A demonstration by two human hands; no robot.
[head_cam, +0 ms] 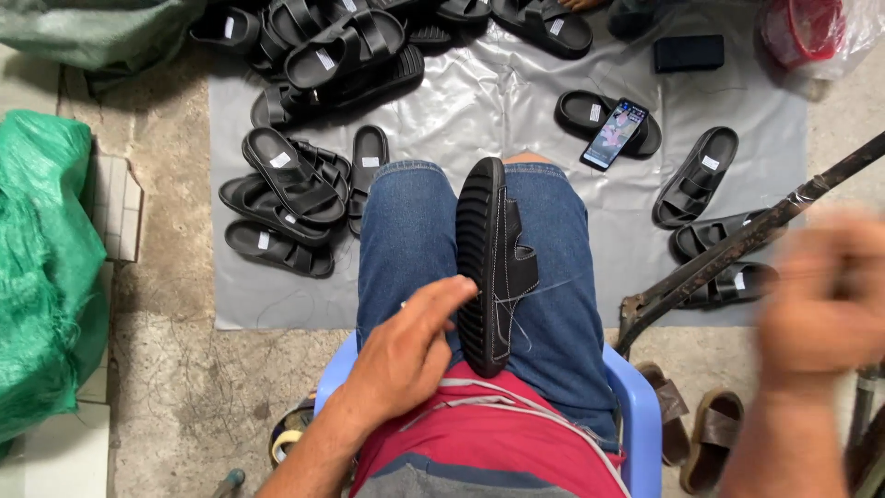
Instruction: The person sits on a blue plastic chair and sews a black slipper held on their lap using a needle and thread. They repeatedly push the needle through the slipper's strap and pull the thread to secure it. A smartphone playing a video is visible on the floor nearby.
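Sandal: black sandal point(489, 263), standing on edge between the denim-clad thighs point(406, 240), centre of frame, sole to the left, white thread point(516, 304) trailing from its strap.
Left hand: left hand point(406, 346) at lower centre, fingers extended, fingertips point(461, 288) touching the sandal's sole; holding nothing.
Right hand: right hand point(825, 295) at right edge, raised and motion-blurred; cannot tell whether closed or spread.
Seat: blue plastic chair point(636, 406), lower centre.
Floor: grey sheet point(516, 101) across upper frame, scattered with a pile of black sandals point(313, 55) at upper left.
Phone: lit phone point(615, 134) lying on a sandal, upper right.
Bag: green bag point(41, 267), left edge.
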